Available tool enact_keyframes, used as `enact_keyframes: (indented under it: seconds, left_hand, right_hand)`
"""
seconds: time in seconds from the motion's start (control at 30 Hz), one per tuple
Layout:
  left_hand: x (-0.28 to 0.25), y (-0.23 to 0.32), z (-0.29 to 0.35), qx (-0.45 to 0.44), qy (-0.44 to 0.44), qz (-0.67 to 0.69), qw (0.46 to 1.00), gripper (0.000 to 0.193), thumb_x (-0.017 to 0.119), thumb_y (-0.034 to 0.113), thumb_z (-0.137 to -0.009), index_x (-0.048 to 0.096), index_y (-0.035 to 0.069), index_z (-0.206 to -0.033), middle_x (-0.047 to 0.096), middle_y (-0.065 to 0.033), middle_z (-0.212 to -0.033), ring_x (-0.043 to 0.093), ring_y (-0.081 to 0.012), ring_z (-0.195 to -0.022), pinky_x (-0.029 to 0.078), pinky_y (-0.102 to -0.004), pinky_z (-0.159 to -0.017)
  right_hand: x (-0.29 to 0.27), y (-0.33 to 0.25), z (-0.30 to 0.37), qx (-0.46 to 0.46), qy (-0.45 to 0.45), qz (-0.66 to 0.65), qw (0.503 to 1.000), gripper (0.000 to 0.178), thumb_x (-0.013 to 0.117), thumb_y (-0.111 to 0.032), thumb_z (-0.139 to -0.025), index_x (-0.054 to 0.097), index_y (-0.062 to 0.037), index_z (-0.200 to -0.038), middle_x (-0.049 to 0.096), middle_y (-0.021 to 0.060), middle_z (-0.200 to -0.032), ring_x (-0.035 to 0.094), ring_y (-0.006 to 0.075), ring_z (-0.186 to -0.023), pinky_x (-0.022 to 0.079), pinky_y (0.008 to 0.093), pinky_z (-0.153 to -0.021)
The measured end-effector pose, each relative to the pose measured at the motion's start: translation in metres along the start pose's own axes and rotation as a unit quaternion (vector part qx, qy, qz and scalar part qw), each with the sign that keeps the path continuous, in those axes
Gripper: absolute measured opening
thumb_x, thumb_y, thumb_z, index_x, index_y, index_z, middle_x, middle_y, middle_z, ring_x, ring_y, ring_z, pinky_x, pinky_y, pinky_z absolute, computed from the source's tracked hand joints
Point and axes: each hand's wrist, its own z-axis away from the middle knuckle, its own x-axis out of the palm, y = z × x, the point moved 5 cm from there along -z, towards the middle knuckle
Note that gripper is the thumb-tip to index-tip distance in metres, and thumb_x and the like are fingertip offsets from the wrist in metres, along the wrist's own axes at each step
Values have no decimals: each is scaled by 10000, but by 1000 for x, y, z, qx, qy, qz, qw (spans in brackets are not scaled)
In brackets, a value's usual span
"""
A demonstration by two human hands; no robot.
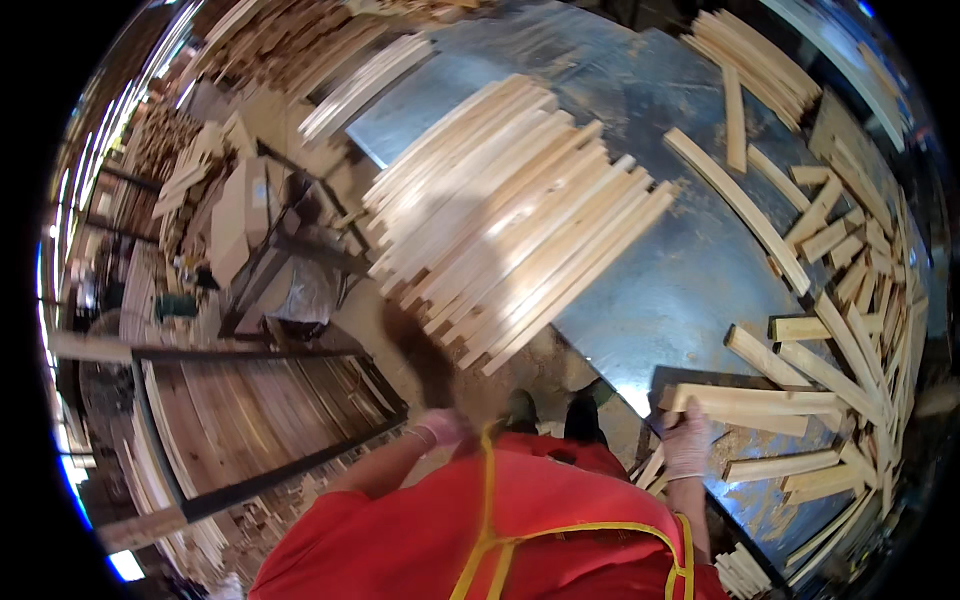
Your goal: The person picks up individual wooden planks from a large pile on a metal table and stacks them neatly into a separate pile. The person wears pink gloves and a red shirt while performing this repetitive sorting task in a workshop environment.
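Nearest thing on my feed is the red apron (560, 510) with yellow trim. Left hand (438, 428) is down by its left side, kinda blurry, so I can't tell how open it is or if it's got anything. Right hand (686, 440) is easier: fingers curled closed on the left end of a pale wooden piece (765, 401), which sits at the near right of the desk (640, 310). Slightly farther, over on the left, there's a rack of boards (265, 415). Beyond that, a wide row of strips (510, 215) hangs past the desk's left edge. Far right, another strip stack (755, 65).
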Motion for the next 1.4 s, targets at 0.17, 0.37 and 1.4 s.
enact_keyframes:
  seconds: [0.17, 0.37, 1.4]
  left_hand:
    - [-6, -77, 27, -90, 146, 148, 974, 504, 537, 410, -995, 710, 91, -1345, 686, -164, -1409, 658, -381, -1269, 523, -450, -1089]
    - [-14, -64, 40, -58, 260, 269, 926, 619, 582, 503, -974, 670, 87, -1424, 703, -228, -1341, 665, -407, -1241, 513, -466, -1081]
    - [-191, 299, -98, 244, 339, -167, 893, 478, 729, 238, -806, 656, 104, -1259, 683, -91, -1187, 660, -321, -1154, 495, -506, -968]
  right_hand:
    - [86, 142, 68, 78, -51, 213, 973, 204, 757, -190, -993, 690, -121, -1172, 709, 0, -994, 647, 111, -799, 513, 267, -615]
    - [184, 211, 66, 17, -198, 444, 874, 329, 763, -193, -976, 670, -60, -1262, 745, 85, -1110, 691, 188, -952, 564, 317, -794]
    - [-61, -297, -137, -109, 48, 931, 345, 558, 749, -237, -789, 684, -93, -1324, 701, 230, -1310, 656, 416, -1233, 520, 514, -1057]
